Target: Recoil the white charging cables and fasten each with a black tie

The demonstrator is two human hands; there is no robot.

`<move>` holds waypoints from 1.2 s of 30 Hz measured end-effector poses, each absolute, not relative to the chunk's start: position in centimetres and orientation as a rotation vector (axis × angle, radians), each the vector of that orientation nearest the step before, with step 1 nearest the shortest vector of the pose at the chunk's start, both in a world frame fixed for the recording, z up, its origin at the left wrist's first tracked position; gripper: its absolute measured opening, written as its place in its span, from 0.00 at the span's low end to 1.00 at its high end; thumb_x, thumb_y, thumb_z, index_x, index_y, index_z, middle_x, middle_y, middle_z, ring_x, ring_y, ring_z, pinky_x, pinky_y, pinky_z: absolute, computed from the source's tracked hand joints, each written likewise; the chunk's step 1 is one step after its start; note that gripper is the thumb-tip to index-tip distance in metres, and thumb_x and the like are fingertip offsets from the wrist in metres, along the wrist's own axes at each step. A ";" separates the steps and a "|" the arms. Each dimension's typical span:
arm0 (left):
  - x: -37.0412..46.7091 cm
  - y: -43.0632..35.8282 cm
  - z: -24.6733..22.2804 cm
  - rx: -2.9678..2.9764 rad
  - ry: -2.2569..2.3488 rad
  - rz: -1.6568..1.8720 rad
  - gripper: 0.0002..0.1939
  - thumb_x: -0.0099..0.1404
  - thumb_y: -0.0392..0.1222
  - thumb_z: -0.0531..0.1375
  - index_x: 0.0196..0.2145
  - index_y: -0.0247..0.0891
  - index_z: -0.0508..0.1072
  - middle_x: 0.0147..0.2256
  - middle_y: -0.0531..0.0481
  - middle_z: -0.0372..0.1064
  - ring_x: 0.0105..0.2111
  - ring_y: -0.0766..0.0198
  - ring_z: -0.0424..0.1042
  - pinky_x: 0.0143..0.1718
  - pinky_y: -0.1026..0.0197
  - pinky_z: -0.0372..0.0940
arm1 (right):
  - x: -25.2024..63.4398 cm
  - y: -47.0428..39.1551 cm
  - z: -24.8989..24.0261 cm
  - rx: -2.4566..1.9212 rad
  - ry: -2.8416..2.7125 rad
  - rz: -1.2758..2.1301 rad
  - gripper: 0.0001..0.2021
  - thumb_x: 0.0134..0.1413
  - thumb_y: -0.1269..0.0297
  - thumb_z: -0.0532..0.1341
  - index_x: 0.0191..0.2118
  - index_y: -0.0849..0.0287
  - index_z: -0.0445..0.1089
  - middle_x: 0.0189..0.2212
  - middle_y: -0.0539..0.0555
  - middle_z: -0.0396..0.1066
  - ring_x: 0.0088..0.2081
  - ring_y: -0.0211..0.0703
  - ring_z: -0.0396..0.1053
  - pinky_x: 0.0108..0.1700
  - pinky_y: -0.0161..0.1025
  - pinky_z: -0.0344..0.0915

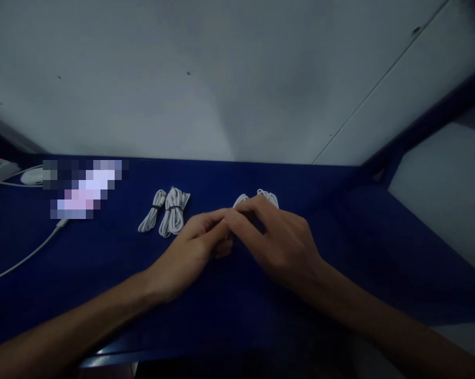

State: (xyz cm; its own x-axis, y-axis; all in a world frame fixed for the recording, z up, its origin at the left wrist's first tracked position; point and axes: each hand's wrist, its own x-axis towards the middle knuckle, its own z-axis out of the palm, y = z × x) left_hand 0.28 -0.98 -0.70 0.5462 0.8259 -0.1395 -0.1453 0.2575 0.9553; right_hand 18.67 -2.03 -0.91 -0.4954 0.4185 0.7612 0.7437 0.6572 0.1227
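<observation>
Cables (176, 217) lie beyond left hand (200, 242) and right hand (279, 239); both curl inward, touching; anything held unclear.

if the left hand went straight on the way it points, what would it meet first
Probably the right hand, as the left hand seems to touch it, though depth is unclear.

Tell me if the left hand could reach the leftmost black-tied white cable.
Probably yes: the left hand is close by, and though another tied bundle lies between, the leftmost black-tied cable looks uncovered.
</observation>
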 end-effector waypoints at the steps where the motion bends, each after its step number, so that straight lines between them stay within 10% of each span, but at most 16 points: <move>1: 0.4 -1.1 -0.4 1.046 0.706 0.739 0.12 0.76 0.46 0.63 0.36 0.37 0.79 0.32 0.50 0.67 0.31 0.62 0.65 0.37 0.57 0.65 | 18.7 -2.1 -1.0 -0.896 -2.108 -0.533 0.11 0.75 0.79 0.58 0.43 0.61 0.77 0.32 0.51 0.75 0.27 0.34 0.71 0.26 0.31 0.68; 10: 0.1 -1.9 0.3 0.793 0.511 0.704 0.19 0.82 0.52 0.55 0.40 0.38 0.78 0.36 0.49 0.62 0.33 0.63 0.59 0.42 0.58 0.67 | 18.9 -2.9 -1.2 -0.747 -1.958 -0.411 0.10 0.75 0.77 0.60 0.47 0.57 0.76 0.39 0.53 0.79 0.38 0.38 0.79 0.35 0.33 0.77; 17: 0.4 -1.1 -0.2 1.076 0.525 0.830 0.16 0.83 0.50 0.58 0.44 0.38 0.81 0.35 0.48 0.73 0.38 0.61 0.71 0.45 0.60 0.67 | 18.6 -3.6 0.3 -0.946 -1.877 -0.163 0.10 0.73 0.75 0.64 0.43 0.50 0.75 0.38 0.52 0.82 0.51 0.55 0.80 0.49 0.54 0.81; 27: 0.4 -1.5 0.2 1.333 0.771 1.087 0.06 0.71 0.39 0.72 0.46 0.40 0.86 0.42 0.48 0.84 0.42 0.58 0.82 0.51 0.59 0.74 | 18.8 -4.2 0.5 -1.186 -1.595 0.395 0.03 0.70 0.69 0.69 0.42 0.53 0.76 0.39 0.51 0.78 0.34 0.42 0.78 0.30 0.36 0.76; 36: 0.4 -1.3 0.7 1.298 0.841 1.075 0.08 0.70 0.43 0.72 0.44 0.38 0.86 0.39 0.46 0.85 0.39 0.56 0.83 0.48 0.56 0.76 | 19.0 -3.6 0.7 -1.113 -1.628 0.516 0.02 0.72 0.69 0.67 0.45 0.54 0.77 0.38 0.50 0.80 0.36 0.41 0.80 0.35 0.37 0.78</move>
State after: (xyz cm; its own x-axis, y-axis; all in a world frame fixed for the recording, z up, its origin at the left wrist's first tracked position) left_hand 0.41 -1.33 0.74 0.3134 0.9454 0.0892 -0.1410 -0.0466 0.9889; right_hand 18.96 -3.57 0.67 -0.0182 0.8588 0.5121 0.4068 0.4742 -0.7808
